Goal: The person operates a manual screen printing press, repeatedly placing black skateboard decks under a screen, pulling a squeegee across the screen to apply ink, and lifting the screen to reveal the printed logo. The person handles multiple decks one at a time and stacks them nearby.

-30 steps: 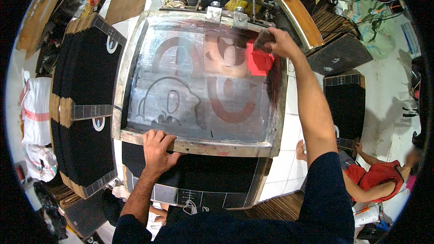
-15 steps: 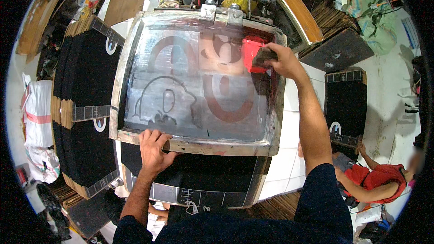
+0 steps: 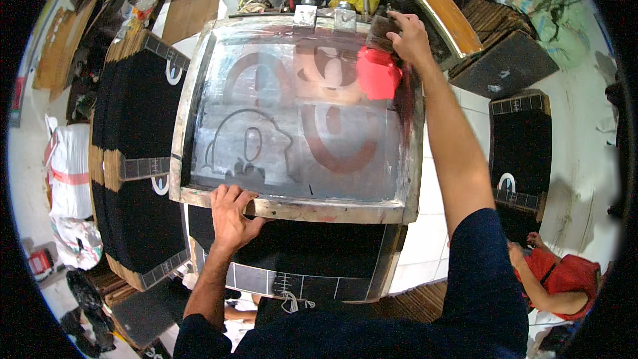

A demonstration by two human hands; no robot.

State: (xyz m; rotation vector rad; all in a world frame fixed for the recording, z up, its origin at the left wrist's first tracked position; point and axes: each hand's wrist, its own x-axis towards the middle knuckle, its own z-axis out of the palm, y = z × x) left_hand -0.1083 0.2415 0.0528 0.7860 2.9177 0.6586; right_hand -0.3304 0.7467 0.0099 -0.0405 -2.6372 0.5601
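Note:
A screen printing frame [image 3: 319, 213] lies in front of me over black fabric [image 3: 312, 246] on a board. Its mesh carries stencil shapes: arcs, a cap-like outline and a bird-like figure. Bright red ink [image 3: 379, 74] sits in a thick patch at the mesh's far right. My right hand [image 3: 410, 36] is closed on a dark squeegee [image 3: 382, 32] at the frame's far right corner, just beyond the ink. My left hand [image 3: 230, 216] grips the frame's near rail, fingers on top and thumb at the front.
Two metal hinge clamps [image 3: 306, 14] hold the frame's far rail. Stacked boards with black fabric [image 3: 136, 139] stand at left, another black-covered board [image 3: 522, 133] at right. An orange-brown framed panel [image 3: 448, 16] lies at far right. A person in red [image 3: 561, 282] is at lower right.
My right hand has moved the squeegee away from me, off the red ink to the far corner, uncovering the patch. My left hand keeps its place on the near rail.

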